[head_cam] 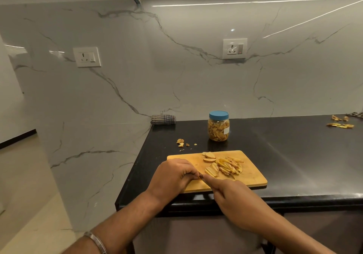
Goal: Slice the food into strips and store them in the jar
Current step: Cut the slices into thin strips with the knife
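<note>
Meeting at the near left of the cutting board (pixel 253 177), 2 hands work a small piece.
Left hand (pixel 172 177) curls round it; right hand (pixel 233 192) points a finger, its grip unclear. Cut strips (pixel 225 167) lie mid-board; the lidded jar (pixel 218 126) stands behind on the worktop (pixel 294 145).

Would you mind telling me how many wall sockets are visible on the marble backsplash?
2. One wall socket is on the left wall section, well left of the counter; the other wall socket is above the blue-lidded jar. None appears hidden.
</note>
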